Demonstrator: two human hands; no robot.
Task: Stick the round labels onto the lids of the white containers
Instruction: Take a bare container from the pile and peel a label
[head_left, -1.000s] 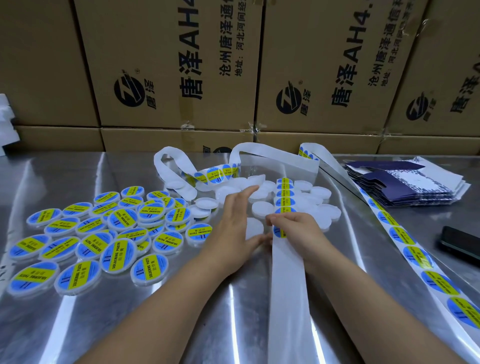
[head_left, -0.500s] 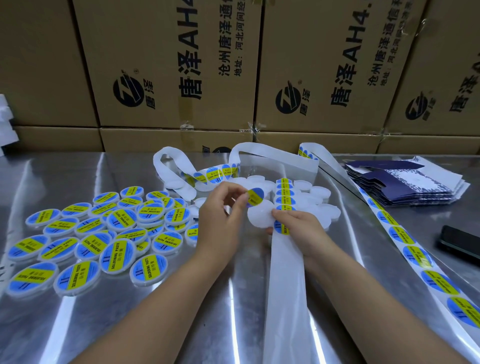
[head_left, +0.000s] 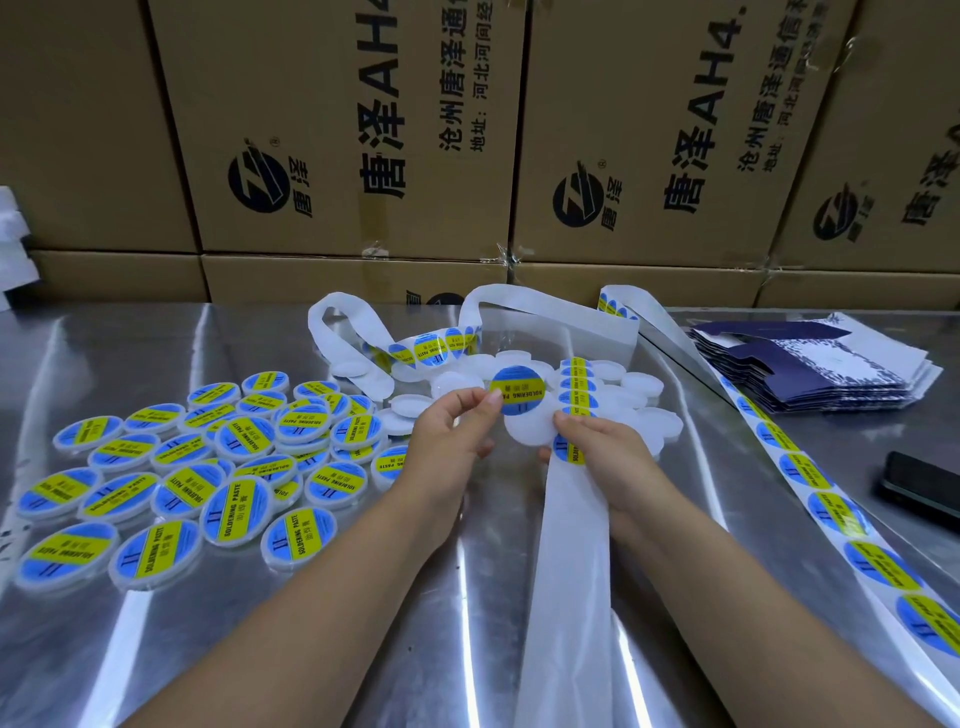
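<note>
Label's up! The round blue-and-yellow paper label (head_left: 518, 389) is pinched at its left edge between thumb and forefinger of the left hand (head_left: 452, 431). It hangs just over the top rim of a plain white round plastic container (head_left: 527, 434). The right hand (head_left: 597, 457) has curled fingers on that container's right edge, holding it above the shiny steel table (head_left: 260, 649). By my read the label isn't pressed down yet.

Progress looks healthy: a big spread of labelled white containers (head_left: 208, 467) covers the table to the left. Work remains, though. A heap of bare white containers (head_left: 641, 387) waits behind the hands, and a long white backing strip loaded with labels (head_left: 831, 509) runs down the right.

Hard to call:
- The spent white strip (head_left: 571, 545) passes under the right hand, and I can't tell whether those fingers pin it too.
- The bare heap is partly screened by hands and strip, so its count is unclear.
- The loaded strip runs out of view at the lower right.
</note>
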